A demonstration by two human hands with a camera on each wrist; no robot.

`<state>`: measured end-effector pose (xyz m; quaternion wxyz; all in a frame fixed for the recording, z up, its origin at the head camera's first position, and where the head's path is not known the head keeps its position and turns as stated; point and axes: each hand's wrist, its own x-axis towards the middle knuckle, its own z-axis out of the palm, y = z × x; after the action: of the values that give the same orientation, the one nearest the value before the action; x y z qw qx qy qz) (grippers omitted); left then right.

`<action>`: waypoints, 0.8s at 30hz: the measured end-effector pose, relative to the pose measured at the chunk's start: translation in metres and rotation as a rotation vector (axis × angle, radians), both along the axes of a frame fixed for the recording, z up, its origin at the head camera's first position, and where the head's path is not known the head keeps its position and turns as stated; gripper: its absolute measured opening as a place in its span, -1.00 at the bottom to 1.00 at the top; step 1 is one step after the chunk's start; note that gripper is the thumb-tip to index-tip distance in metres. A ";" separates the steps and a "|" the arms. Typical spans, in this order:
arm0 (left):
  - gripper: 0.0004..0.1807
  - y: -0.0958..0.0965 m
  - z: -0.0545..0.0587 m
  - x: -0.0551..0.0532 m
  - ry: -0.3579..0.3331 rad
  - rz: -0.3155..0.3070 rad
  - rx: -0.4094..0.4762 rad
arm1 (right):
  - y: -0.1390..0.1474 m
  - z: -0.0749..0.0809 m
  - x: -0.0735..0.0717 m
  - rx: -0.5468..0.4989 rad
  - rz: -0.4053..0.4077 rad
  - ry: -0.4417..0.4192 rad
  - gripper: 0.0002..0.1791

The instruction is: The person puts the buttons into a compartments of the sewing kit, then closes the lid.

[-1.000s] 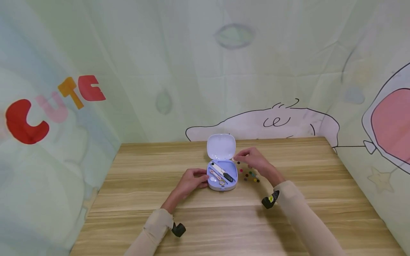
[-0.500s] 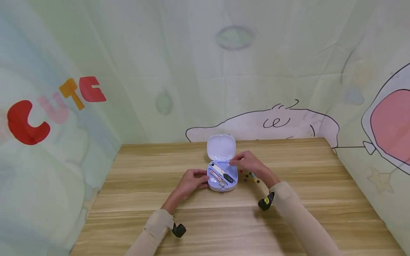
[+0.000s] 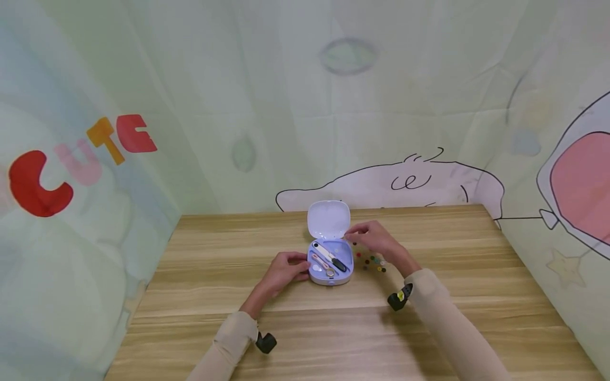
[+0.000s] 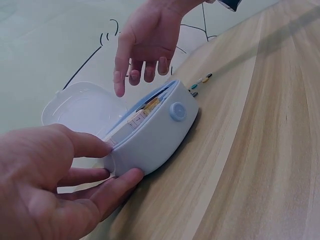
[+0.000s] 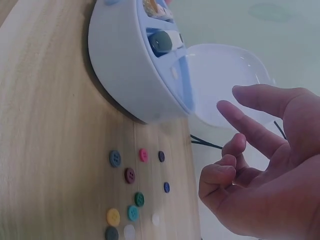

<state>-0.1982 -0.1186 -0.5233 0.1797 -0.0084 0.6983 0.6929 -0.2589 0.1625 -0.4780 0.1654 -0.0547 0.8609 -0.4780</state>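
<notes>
A pale blue sewing box (image 3: 351, 270) stands on the table with its white lid (image 3: 329, 218) raised. My left hand (image 3: 282, 272) holds the box's left end, one digit at the rim and others on the side wall (image 4: 155, 145). Over the box's back right corner is my right hand (image 3: 376, 238); in the right wrist view its thumb and index finger are apart with nothing between them. Inside lie a white tool with a dark cap (image 3: 339, 264), a slim pink tool (image 3: 322, 261), and a small white button (image 5: 174, 73) in the right compartment.
Several loose buttons in many colours, among them a yellow button (image 5: 113, 217) and a pink button (image 5: 143, 155), lie on the wooden table (image 3: 324, 338) right of the box. A printed curtain (image 3: 238, 106) hangs behind the table's back edge.
My right hand reached left over the box's right compartment, then drew back right. A white button now lies there, let go from the fingers. My left hand has stayed on the box.
</notes>
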 end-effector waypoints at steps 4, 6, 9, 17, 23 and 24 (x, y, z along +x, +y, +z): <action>-0.65 0.000 0.001 0.001 0.001 -0.003 -0.004 | 0.007 0.001 0.000 -0.022 -0.007 -0.010 -0.66; -0.65 -0.001 0.002 0.001 0.006 -0.010 -0.002 | 0.010 0.002 0.000 -0.031 -0.011 -0.018 -0.65; -0.65 -0.001 0.002 0.001 0.018 -0.019 -0.001 | 0.017 0.001 -0.001 -0.047 -0.021 -0.023 -0.64; -0.65 0.000 0.002 0.000 -0.009 -0.001 0.000 | 0.035 -0.002 -0.001 -0.041 -0.042 0.003 -0.67; -0.65 0.000 0.002 0.000 -0.011 0.000 -0.006 | 0.048 -0.006 -0.001 -0.020 -0.052 -0.002 -0.64; -0.64 0.000 0.003 0.000 -0.013 0.000 -0.009 | 0.049 -0.006 -0.001 -0.015 -0.055 -0.003 -0.64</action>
<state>-0.1981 -0.1189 -0.5205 0.1842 -0.0135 0.7002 0.6897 -0.2597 0.2118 -0.4841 0.1531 -0.0314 0.8583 -0.4888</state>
